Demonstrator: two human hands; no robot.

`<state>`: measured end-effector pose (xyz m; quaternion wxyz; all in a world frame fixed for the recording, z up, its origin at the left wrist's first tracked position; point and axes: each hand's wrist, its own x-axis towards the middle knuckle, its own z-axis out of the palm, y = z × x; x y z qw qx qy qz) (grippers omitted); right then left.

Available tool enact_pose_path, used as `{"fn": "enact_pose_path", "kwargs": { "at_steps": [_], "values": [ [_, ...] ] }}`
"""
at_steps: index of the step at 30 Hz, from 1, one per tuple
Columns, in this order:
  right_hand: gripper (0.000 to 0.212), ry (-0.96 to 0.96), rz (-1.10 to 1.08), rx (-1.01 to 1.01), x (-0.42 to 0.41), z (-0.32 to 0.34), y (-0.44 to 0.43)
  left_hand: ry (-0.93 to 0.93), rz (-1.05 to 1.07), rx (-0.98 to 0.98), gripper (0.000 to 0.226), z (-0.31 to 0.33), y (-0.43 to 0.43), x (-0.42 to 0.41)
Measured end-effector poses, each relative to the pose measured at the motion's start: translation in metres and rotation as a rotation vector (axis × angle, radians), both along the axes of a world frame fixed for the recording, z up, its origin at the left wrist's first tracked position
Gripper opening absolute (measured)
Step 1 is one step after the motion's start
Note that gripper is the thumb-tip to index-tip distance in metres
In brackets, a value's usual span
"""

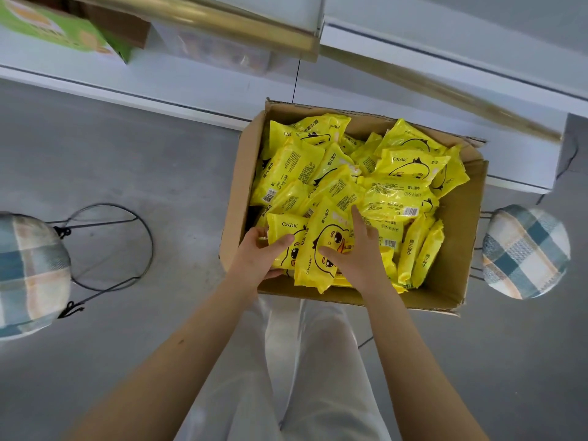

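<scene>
While my left hand (259, 256) curls round the left edge of a yellow wipes packet (286, 226), thumb across its face, my right hand (356, 253) lies spread and fairly flat on the duck-face packet (321, 249) just beside it at three o'clock. My right thumb and forefinger are wide apart and pinch nothing.

Both packets sit on top of the heap at the seven o'clock corner of the cardboard box (458, 237), and the duck-face packet overlaps the other's right edge. More yellow packets (397, 198) fill the box toward twelve and two o'clock, some showing barcodes.

The box stands on the grey floor (127, 173), against a white shelf base (159, 84) at twelve. One plaid stool (28, 272) stands at nine o'clock, a second plaid stool (525, 249) near the box at three, and a green carton (63, 30) rests up at eleven.
</scene>
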<state>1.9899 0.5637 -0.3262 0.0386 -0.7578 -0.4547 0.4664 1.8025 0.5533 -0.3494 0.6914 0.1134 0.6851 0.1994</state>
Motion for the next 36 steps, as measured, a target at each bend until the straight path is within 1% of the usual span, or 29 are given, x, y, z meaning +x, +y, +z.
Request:
{"fn": "enact_pose_path", "kwargs": {
  "at_steps": [1,3,6,8,10,13,14,15,16,17,18,19,20,21,22,23,25,26,28,30,32,33,35,36],
  "values": [
    [0.096,-0.015,0.062,-0.004,0.002,-0.002,0.004,0.014,-0.023,0.007,0.044,-0.001,0.0,0.0],
    [0.084,-0.019,0.121,-0.018,0.006,-0.005,0.011,0.051,-0.069,0.023,0.042,-0.003,0.002,0.002],
    [0.068,0.001,0.128,-0.031,0.01,-0.011,0.017,0.087,-0.132,0.1,0.033,-0.005,0.003,0.006],
    [0.062,-0.002,0.115,-0.046,0.01,-0.012,0.017,0.089,-0.195,0.163,0.026,-0.006,0.002,0.006],
    [0.062,0.019,0.037,-0.028,0.012,-0.009,0.011,0.094,-0.226,0.203,0.02,-0.003,-0.002,0.005],
    [0.063,0.134,-0.159,0.019,0.02,0.008,0.001,0.089,-0.176,0.22,0.015,0.013,-0.003,0.001],
    [0.059,0.188,-0.214,0.012,0.023,0.018,-0.001,0.076,-0.149,0.215,0.014,0.021,-0.001,0.001],
    [0.051,0.238,-0.257,0.001,0.027,0.028,-0.003,0.066,-0.127,0.212,0.014,0.029,0.002,0.002],
    [0.041,0.277,-0.292,-0.011,0.033,0.039,-0.005,0.067,-0.12,0.223,0.016,0.038,0.006,0.003],
    [0.033,0.307,-0.329,-0.016,0.04,0.05,-0.006,0.068,-0.117,0.242,0.023,0.049,0.01,0.006],
    [0.027,0.33,-0.366,-0.01,0.049,0.063,-0.007,0.062,-0.108,0.264,0.04,0.06,0.014,0.011],
    [0.027,0.342,-0.401,0.018,0.061,0.078,-0.008,0.057,-0.095,0.277,0.063,0.071,0.019,0.017],
    [0.034,0.338,-0.442,0.073,0.074,0.093,-0.009,0.063,-0.091,0.276,0.083,0.082,0.023,0.026],
    [0.044,0.327,-0.494,0.149,0.09,0.109,-0.01,0.074,-0.093,0.28,0.093,0.093,0.026,0.036],
    [0.049,0.324,-0.548,0.242,0.107,0.127,-0.013,0.085,-0.089,0.289,0.096,0.105,0.029,0.049],
    [0.045,0.323,-0.594,0.343,0.125,0.144,-0.016,0.093,-0.086,0.303,0.096,0.115,0.032,0.064],
    [0.025,0.278,-0.663,0.498,0.164,0.177,-0.024,0.087,-0.108,0.338,0.095,0.137,0.035,0.102],
    [0.02,0.251,-0.699,0.55,0.185,0.19,-0.03,0.07,-0.131,0.363,0.095,0.147,0.035,0.124],
    [0.024,0.221,-0.787,0.632,0.23,0.21,-0.044,0.011,-0.179,0.435,0.097,0.169,0.033,0.174],
    [0.031,0.233,-0.887,0.689,0.277,0.222,-0.063,0.009,-0.209,0.509,0.1,0.187,0.029,0.229],
    [0.031,0.289,-0.952,0.73,0.323,0.232,-0.084,0.026,-0.236,0.582,0.094,0.203,0.02,0.285],
    [0.027,0.31,-0.963,0.742,0.347,0.236,-0.095,0.015,-0.259,0.622,0.086,0.211,0.013,0.314],
    [0.022,0.354,-0.97,0.767,0.392,0.244,-0.113,-0.018,-0.275,0.696,0.058,0.224,0.003,0.366],
    [0.024,0.378,-0.965,0.788,0.419,0.251,-0.123,-0.048,-0.273,0.722,0.045,0.232,-0.005,0.395]
  ]
}}
